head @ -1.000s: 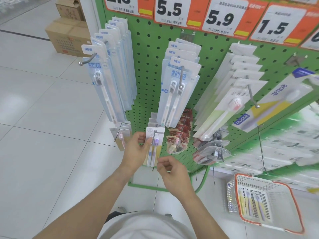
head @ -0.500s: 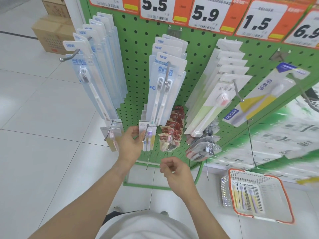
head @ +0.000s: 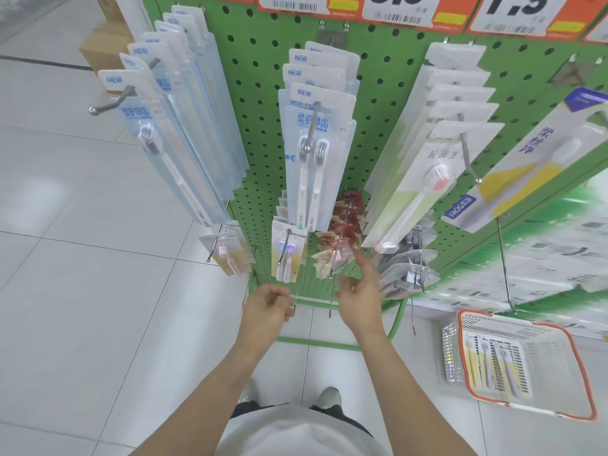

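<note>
A small white card pack with purple toothbrushes (head: pixel 287 255) hangs on a low hook of the green pegboard (head: pixel 263 133). My left hand (head: pixel 268 307) is just below it, apart from it, fingers loosely curled and holding nothing. My right hand (head: pixel 360 291) is raised with its fingers stretched up beside a bunch of red packets (head: pixel 340 245) on the neighbouring hook. Motion blur hides whether the fingertips touch them.
Rows of long toothbrush packs (head: pixel 312 153) hang on hooks above and to both sides. Bare metal hooks stick out near the hands. An orange-rimmed white basket (head: pixel 580 366) with several toothbrush packs sits on the tiled floor at the right. Cardboard boxes (head: pixel 105 51) stand far left.
My left hand has let go of the purple toothbrush pack, which now hangs on its hook, and dropped below it. My right hand has moved up and right toward the red packets.
</note>
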The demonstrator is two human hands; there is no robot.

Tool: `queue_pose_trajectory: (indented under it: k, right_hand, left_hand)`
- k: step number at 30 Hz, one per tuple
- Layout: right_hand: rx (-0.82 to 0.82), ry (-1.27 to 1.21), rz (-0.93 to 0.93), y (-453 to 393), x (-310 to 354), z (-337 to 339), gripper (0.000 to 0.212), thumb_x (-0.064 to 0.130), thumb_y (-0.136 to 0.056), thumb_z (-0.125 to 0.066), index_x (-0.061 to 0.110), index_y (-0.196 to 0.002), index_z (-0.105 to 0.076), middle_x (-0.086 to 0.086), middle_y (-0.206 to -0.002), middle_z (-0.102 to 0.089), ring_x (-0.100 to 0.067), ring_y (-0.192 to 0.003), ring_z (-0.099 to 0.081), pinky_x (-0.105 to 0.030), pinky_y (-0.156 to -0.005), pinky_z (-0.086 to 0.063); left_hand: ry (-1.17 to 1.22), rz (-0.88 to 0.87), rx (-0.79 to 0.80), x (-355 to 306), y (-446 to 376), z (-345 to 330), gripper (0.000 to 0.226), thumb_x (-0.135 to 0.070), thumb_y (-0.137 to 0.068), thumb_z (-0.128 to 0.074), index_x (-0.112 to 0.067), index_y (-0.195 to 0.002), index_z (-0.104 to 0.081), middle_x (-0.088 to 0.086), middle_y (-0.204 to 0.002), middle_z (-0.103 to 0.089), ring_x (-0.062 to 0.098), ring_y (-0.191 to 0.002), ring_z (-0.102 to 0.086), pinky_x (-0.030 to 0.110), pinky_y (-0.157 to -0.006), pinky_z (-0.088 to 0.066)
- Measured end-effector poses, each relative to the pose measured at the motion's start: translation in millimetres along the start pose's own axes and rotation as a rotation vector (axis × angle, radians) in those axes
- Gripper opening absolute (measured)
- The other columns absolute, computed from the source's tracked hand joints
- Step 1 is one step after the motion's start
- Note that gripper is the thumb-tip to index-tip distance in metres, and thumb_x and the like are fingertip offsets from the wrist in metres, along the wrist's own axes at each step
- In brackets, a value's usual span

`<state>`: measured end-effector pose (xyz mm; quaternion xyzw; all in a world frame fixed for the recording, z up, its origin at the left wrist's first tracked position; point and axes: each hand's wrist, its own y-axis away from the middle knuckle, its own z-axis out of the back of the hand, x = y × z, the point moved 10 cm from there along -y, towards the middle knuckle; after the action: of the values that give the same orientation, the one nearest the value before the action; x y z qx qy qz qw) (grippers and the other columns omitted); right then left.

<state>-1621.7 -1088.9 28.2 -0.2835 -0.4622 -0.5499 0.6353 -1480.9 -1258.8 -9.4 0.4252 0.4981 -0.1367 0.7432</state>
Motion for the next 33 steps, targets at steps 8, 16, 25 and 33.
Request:
queue_pose_trajectory:
  k: [8,16,25,33]
  right_hand:
    - [-0.117,0.156,0.156,-17,26,5,0.018,0.011,-0.098,-0.061,0.005,-0.115,-0.059,0.002,-0.113,-0.044,-0.003,-0.079,-0.042,-0.028,-0.079,-0.043]
    - [-0.092,0.099,0.144,-2,14,7,0.010,0.015,-0.102,-0.054,0.021,-0.094,-0.051,0.003,-0.070,-0.063,-0.017,-0.060,-0.056,-0.036,-0.057,-0.041]
    - [-0.034,0.173,0.230,13,19,16,0.007,0.020,-0.103,-0.054,0.024,-0.096,-0.054,0.007,-0.073,-0.063,-0.022,-0.065,-0.059,-0.040,-0.059,-0.048]
    - [-0.084,0.162,0.294,36,29,34,0.007,0.019,-0.099,-0.060,0.024,-0.102,-0.063,0.013,-0.086,-0.069,-0.018,-0.073,-0.065,-0.041,-0.066,-0.054]
  left_hand:
    - [-0.121,0.066,0.105,18,11,-13,0.012,-0.002,-0.097,-0.054,-0.005,-0.099,-0.065,0.014,-0.090,-0.072,0.019,-0.068,-0.065,0.035,-0.075,-0.056]
    - [-0.132,0.071,0.120,13,14,-18,0.010,-0.007,-0.099,-0.056,-0.006,-0.098,-0.066,0.009,-0.087,-0.073,0.017,-0.066,-0.066,0.034,-0.074,-0.057]
    - [-0.113,0.073,0.138,3,17,-24,0.009,-0.006,-0.098,-0.057,-0.006,-0.098,-0.066,0.009,-0.090,-0.072,0.017,-0.069,-0.067,0.030,-0.071,-0.056]
    - [-0.162,-0.075,0.145,-24,25,-33,0.029,-0.006,-0.094,-0.063,-0.023,-0.116,-0.056,-0.006,-0.105,-0.065,0.009,-0.091,-0.061,0.021,-0.080,-0.050]
